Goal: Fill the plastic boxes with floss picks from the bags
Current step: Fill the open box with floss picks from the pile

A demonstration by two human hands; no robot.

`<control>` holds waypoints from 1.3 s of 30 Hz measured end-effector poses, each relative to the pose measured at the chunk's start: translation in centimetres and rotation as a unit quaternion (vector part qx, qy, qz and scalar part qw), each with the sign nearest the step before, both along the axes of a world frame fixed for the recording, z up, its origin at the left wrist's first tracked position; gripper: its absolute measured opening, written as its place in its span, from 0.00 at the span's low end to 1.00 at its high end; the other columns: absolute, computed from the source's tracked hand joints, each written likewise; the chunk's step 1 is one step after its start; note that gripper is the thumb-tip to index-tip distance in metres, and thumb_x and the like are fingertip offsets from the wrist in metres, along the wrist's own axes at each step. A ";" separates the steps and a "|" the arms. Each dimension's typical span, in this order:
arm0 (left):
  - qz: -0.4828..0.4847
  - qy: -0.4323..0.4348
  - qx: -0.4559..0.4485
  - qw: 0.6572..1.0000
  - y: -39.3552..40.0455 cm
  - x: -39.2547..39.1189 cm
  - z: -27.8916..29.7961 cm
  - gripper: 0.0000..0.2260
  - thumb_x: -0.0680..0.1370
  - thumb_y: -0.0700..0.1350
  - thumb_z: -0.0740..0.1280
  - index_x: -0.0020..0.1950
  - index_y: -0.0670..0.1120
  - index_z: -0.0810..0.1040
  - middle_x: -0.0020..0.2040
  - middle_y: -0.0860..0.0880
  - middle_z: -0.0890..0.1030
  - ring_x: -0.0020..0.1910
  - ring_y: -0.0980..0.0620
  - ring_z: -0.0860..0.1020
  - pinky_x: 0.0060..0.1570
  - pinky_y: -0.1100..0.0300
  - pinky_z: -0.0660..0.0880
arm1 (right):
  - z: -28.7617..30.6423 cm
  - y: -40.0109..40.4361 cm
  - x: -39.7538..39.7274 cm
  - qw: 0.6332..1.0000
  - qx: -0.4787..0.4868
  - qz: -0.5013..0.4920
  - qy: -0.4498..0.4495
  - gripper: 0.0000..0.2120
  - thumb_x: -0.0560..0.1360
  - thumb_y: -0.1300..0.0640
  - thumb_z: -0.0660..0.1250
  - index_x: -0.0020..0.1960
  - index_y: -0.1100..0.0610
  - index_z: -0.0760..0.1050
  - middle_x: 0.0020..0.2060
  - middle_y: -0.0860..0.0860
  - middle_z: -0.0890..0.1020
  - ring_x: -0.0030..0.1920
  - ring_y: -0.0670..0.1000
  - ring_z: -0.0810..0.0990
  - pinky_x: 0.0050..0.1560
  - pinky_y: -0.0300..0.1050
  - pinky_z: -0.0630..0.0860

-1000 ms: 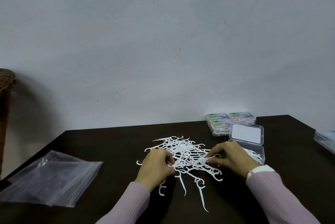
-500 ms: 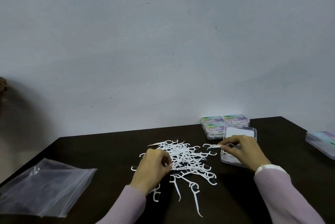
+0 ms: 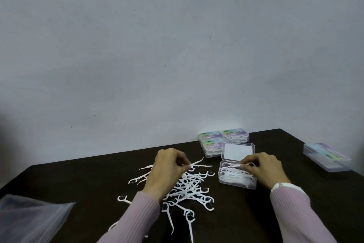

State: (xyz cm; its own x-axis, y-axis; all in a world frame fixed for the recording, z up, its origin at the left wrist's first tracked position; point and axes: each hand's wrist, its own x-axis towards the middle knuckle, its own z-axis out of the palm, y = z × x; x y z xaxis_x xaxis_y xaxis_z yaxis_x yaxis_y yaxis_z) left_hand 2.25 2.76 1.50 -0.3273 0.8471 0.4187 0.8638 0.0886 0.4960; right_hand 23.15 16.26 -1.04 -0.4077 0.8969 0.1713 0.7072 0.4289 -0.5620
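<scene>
Over open box (image 3: 237, 177), right hand (image 3: 263, 170) – seemingly pinching pick (image 3: 235, 165)

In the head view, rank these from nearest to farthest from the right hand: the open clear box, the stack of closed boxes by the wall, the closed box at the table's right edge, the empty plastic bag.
From the right hand:
1. Open clear box: directly under its fingers.
2. Stack of closed boxes: behind and left, by the wall.
3. Closed box: far right.
4. Empty plastic bag: far left corner.
</scene>
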 end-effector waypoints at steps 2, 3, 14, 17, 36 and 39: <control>-0.017 -0.015 0.011 1.000 1.4 0.9 0.0 0.02 0.72 0.44 0.74 0.43 0.50 0.84 0.36 0.57 0.80 0.37 0.65 0.78 0.37 0.74 0.72 | 0.1 -0.1 0.0 1.000 0.002 -0.009 -0.022 0.07 0.74 0.49 0.66 0.52 0.45 0.79 0.53 0.44 0.80 0.56 0.46 0.75 0.65 0.49 0.63; -0.023 -0.024 0.018 0.999 2.0 1.4 -0.1 0.02 0.72 0.44 0.74 0.43 0.50 0.84 0.36 0.57 0.81 0.37 0.65 0.78 0.38 0.74 0.73 | 0.1 -0.2 -0.1 0.999 0.001 -0.007 -0.033 0.08 0.75 0.49 0.66 0.53 0.44 0.78 0.53 0.44 0.80 0.57 0.46 0.75 0.65 0.49 0.62; -0.037 0.004 0.000 0.999 8.0 6.3 -3.2 0.05 0.74 0.47 0.71 0.49 0.51 0.84 0.45 0.54 0.84 0.42 0.59 0.78 0.44 0.66 0.72 | -0.4 0.5 0.8 0.996 -0.005 -0.026 0.081 0.08 0.75 0.59 0.66 0.46 0.45 0.77 0.43 0.43 0.80 0.47 0.43 0.77 0.63 0.51 0.70; -0.045 0.013 -0.009 0.999 8.4 6.4 -3.8 0.07 0.75 0.44 0.69 0.50 0.52 0.84 0.46 0.54 0.84 0.46 0.57 0.79 0.50 0.61 0.75 | -0.5 0.5 1.0 0.997 -0.008 -0.023 0.072 0.09 0.75 0.59 0.65 0.44 0.44 0.76 0.42 0.42 0.80 0.46 0.43 0.77 0.62 0.51 0.72; -0.174 -0.093 -0.007 0.980 7.0 4.4 -4.3 0.20 0.76 0.30 0.59 0.61 0.48 0.79 0.57 0.53 0.81 0.56 0.64 0.76 0.57 0.74 0.69 | -0.7 -0.2 -1.2 0.995 0.050 0.061 0.059 0.07 0.74 0.61 0.66 0.46 0.51 0.80 0.43 0.46 0.82 0.43 0.43 0.78 0.54 0.39 0.76; -0.175 -0.099 -0.021 0.979 5.4 2.9 -4.3 0.19 0.76 0.32 0.60 0.58 0.50 0.80 0.53 0.56 0.82 0.53 0.65 0.77 0.55 0.69 0.73 | -0.6 -1.1 -2.4 0.990 0.071 0.107 0.059 0.08 0.74 0.61 0.66 0.47 0.50 0.80 0.42 0.45 0.81 0.43 0.41 0.78 0.50 0.36 0.76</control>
